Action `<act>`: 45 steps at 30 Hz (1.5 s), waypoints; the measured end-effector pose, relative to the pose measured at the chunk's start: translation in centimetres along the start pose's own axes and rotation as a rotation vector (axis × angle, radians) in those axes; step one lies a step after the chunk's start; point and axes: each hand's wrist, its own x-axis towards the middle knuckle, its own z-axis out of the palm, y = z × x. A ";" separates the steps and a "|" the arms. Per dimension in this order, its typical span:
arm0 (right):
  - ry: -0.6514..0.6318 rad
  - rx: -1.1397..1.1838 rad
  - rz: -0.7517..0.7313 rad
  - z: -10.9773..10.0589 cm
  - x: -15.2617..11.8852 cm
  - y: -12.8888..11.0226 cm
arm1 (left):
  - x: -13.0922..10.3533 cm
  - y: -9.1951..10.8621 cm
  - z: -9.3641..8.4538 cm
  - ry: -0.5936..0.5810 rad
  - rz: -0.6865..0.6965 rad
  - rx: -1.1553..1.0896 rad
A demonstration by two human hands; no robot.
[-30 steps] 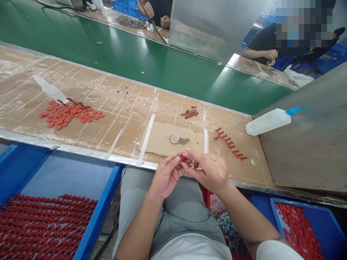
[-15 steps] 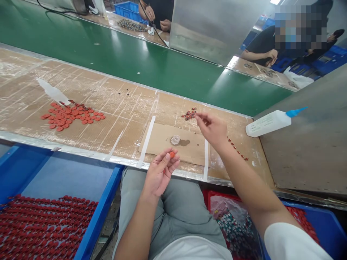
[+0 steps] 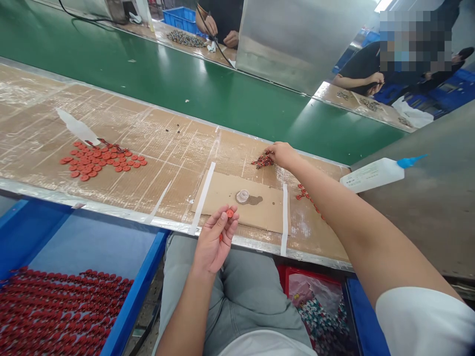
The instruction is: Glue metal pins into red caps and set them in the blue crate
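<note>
Red disc (image 3: 230, 213) near bench edge (image 3: 260, 244)

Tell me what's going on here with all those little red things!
Somebody is working at a cardboard-covered bench. Their left hand holds a small red disc between the fingers. Their right hand is at a little pile of red-and-dark parts, but I can't tell whether it has gripped one. A small clear cup sits on the cardboard sheet between the white tape strips. More red discs lie loose on the bench, over to the left.
</note>
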 end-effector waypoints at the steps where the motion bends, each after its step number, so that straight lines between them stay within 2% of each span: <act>1: -0.026 -0.010 -0.009 0.0 0.3 0.1 | 0.1 0.0 0.0 0.002 0.000 -0.001; 7: -0.130 0.003 0.021 -0.9 1.4 0.4 | 0.0 0.1 -0.2 -0.005 0.008 0.002; 11: -0.112 0.019 0.041 -0.8 1.5 0.5 | -0.1 0.3 -0.3 -0.020 0.013 -0.004; 15: -0.055 -0.059 -0.006 -0.2 1.1 0.6 | -0.2 0.4 -0.4 -0.020 0.014 -0.009; 23: -0.081 -0.149 -0.028 -0.2 0.8 0.6 | -0.3 0.5 -0.3 -0.044 -0.001 0.019; 25: -0.035 -0.138 -0.022 -0.5 0.7 0.4 | -0.4 0.5 -0.3 -0.055 0.000 0.016; 27: 0.103 -0.032 0.014 -0.9 0.2 -0.3 | -0.4 0.5 -0.3 -0.056 -0.002 0.008; 31: 0.461 0.482 0.162 -1.1 -2.7 -3.4 | -0.3 0.7 -0.4 -0.041 0.002 -0.003; 33: 0.541 0.751 0.170 -0.6 -5.2 -5.4 | -0.3 0.8 -0.5 -0.039 0.009 -0.006; 35: 0.573 0.910 0.143 0.2 -7.9 -7.0 | -0.2 0.8 -0.6 -0.041 0.011 -0.005; 40: 0.599 0.835 0.173 3.0 -13.0 -8.6 | -0.1 0.5 -0.6 -0.047 0.005 0.015; 45: 0.577 0.786 0.155 3.8 -14.2 -8.7 | -0.1 0.0 -0.3 -0.063 -0.002 0.036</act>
